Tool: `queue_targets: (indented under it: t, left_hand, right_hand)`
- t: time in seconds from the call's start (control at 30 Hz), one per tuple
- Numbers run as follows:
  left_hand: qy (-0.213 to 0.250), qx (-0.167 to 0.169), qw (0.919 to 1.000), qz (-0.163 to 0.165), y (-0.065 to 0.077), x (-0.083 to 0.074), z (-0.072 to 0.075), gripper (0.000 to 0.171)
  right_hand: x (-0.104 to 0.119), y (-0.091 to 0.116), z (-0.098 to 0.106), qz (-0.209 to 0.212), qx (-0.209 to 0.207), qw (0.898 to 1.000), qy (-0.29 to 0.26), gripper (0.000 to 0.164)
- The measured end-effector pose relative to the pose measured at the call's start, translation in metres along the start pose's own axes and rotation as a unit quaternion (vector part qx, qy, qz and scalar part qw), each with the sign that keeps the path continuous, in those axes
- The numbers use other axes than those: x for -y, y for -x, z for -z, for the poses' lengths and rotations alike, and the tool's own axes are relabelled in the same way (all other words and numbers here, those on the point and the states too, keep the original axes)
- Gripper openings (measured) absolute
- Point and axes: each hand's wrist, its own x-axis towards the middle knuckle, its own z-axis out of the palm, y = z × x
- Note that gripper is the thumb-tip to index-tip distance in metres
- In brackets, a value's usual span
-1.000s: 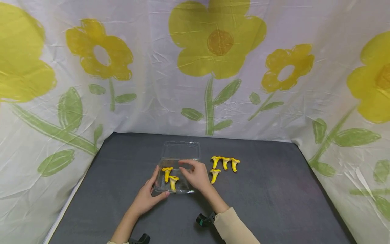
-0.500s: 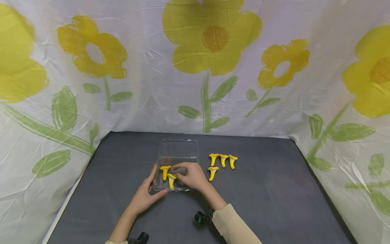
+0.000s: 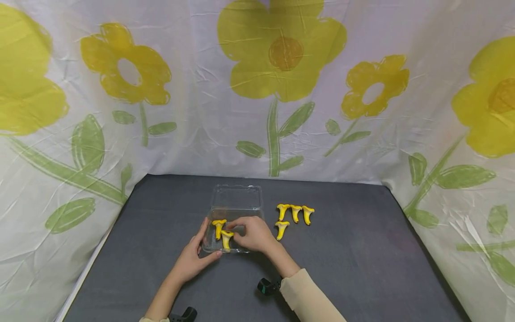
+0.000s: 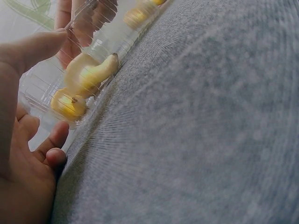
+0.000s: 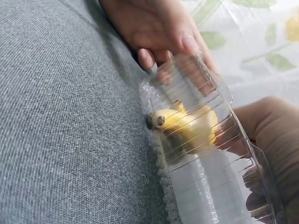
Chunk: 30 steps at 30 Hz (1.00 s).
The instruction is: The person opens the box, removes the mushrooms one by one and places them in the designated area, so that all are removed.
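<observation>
A clear plastic clamshell box lies on the table, its lid raised at the back. Two yellow chanterelle mushrooms are in its left part, the rear one and the front one. My left hand holds the box's front left corner, thumb at the front and fingers along the left side. Over the box, my right hand has bent index finger and thumb at the cap of the front chanterelle. The right wrist view shows fingertips against this cap, seen through the box wall.
Right of the box, several more chanterelles lie on the dark grey table: a row of three with its middle one, and a single one nearer me. A white curtain with printed yellow flowers surrounds the table.
My right hand has moved left and lower in the box, and its finger and thumb have come to the front chanterelle's cap. The left hand keeps its hold; the view shifts slightly.
</observation>
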Motion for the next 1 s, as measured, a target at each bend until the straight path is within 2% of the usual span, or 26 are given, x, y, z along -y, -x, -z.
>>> queue_targets:
  t: [0.13,0.3,0.6,0.73,1.0]
  left_hand:
    - [0.001,0.000,1.0000,0.001,0.0007,-0.0005,0.0003,0.109]
    - [0.001,-0.003,1.0000,0.000,0.0007,0.0015,-0.0004,0.109]
    - [0.005,-0.006,0.9999,-0.007,0.0004,0.0022,-0.0006,0.108]
    - [0.005,-0.003,1.0000,-0.005,0.0004,0.0005,0.0003,0.108]
    - [0.004,0.000,1.0000,0.005,0.0001,0.0000,-0.0002,0.110]
  right_hand:
    - [-0.0004,-0.0003,-0.0005,0.009,0.009,1.000,0.008,0.027]
    - [0.0017,-0.0014,-0.0014,-0.007,0.012,0.999,0.034,0.024]
    - [0.0062,-0.0021,-0.0038,-0.033,-0.012,0.997,0.064,0.018]
    - [0.0078,-0.0023,-0.0044,-0.036,-0.025,0.996,0.084,0.015]
    - [0.0088,-0.0010,-0.0046,-0.034,-0.047,0.994,0.088,0.015]
